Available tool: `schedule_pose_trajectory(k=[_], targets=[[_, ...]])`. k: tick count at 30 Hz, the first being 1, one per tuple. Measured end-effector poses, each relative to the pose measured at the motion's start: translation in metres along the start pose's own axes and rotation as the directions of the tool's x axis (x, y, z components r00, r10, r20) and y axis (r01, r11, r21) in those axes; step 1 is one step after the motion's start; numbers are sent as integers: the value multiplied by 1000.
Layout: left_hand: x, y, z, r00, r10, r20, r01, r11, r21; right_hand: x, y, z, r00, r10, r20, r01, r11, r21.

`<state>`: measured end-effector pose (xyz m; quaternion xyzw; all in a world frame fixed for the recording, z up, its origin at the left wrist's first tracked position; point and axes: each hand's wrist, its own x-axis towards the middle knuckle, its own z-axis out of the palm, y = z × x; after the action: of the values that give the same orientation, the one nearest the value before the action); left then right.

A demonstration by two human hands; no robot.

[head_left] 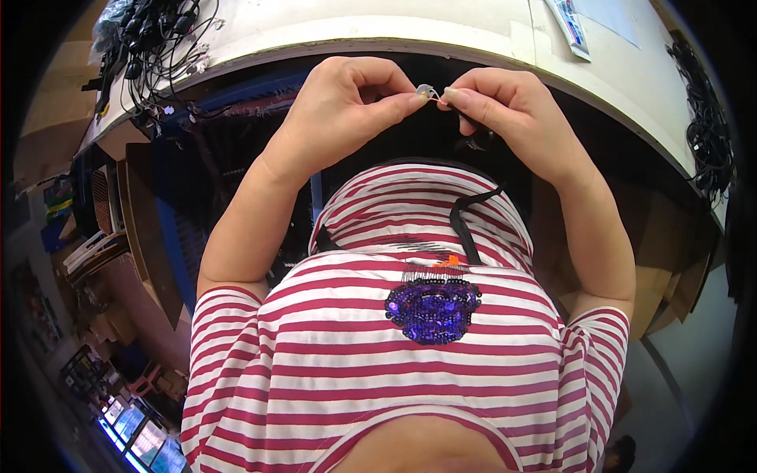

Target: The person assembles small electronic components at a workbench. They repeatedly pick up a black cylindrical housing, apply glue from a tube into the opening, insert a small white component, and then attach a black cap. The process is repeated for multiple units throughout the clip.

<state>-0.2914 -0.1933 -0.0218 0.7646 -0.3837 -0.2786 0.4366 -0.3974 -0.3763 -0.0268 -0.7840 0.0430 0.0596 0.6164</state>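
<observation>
Part (426,92): we see small, clear, glossy plastic.
Shirt (331,347): we see soft, matt striped cloth.
Patch (432,309): shiny purple sequins.
Table (378,31): smooth, matt, pale.
Cables (154,35): black, slightly glossy plastic.

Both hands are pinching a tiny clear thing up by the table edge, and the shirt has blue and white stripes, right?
Not quite. The head view shows the shirt has red and white stripes, not blue and white. The rest holds: the left hand and right hand pinch a tiny clear piece between them near the table edge.
</observation>
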Motion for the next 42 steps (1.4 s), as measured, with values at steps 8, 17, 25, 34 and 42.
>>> schedule_pose_trajectory(k=[8,17,25,34,42], targets=[[1,9,-4,994,106,3,-105,988,109,0,1,3,999,-33,-29,31,998,-51],[1,11,-6,994,-79,81,76,996,42,-1,3,6,995,-60,-85,49,991,-122],[2,8,-8,999,-15,29,15,1000,23,4,3,1,992,67,104,-84,983,163],[0,10,-5,992,87,-95,-80,994,76,10,9,-2,956,146,256,-252,853,456],[6,11,-8,954,252,-164,-207,946,250,18,12,-3,946,243,216,-319,822,472]])
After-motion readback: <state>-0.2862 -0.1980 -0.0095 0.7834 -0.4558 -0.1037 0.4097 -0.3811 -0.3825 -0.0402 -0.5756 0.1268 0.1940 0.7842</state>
